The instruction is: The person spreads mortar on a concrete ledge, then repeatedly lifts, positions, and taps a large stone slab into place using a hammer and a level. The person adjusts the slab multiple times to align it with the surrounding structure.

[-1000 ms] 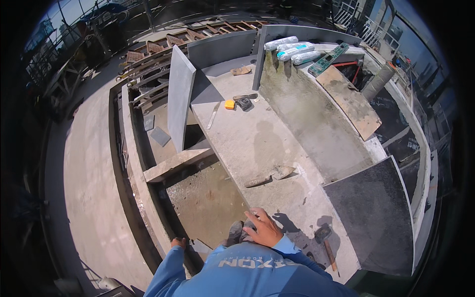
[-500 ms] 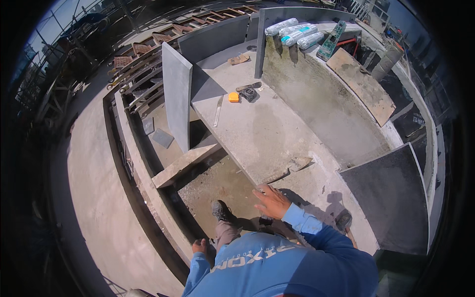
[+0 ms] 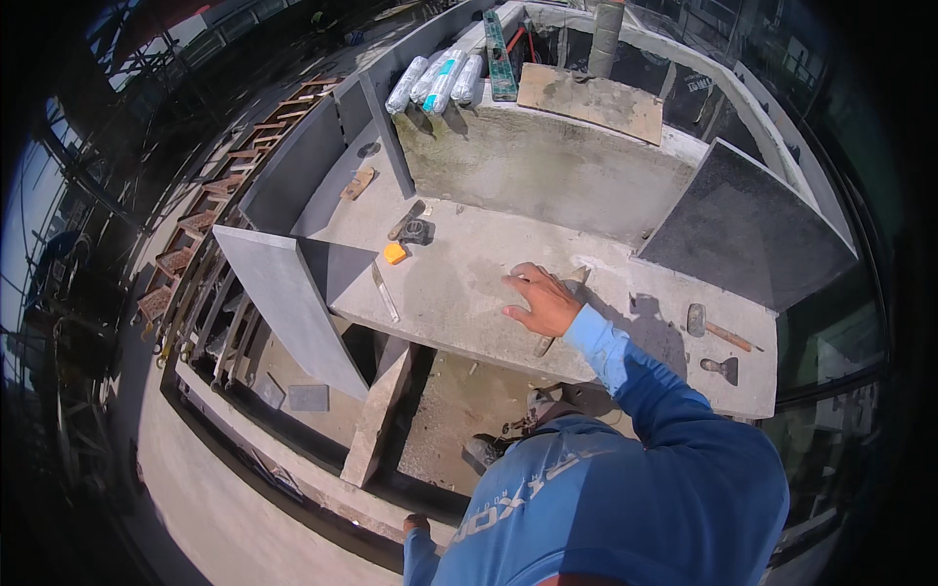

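Observation:
My right hand is out over the pale concrete slab, fingers spread and empty, just over a trowel it partly hides. My left hand is low by the edge of the concrete beam along the opening, its fingers too small and hidden to read. Right of my right hand lie a mallet and a small dark tool. Farther left on the slab are a yellow tape measure, a black tool and a thin blade.
Grey panels stand upright at left and right. Sealant sausages, a green level and a board top the back wall. A recess with a cross beam opens below the slab; rusty brackets run along the left.
My body and view have turned left toward the slab's back wall. My right hand has moved forward over the slab and trowel, fingers still spread. My left hand remains low by the beam.

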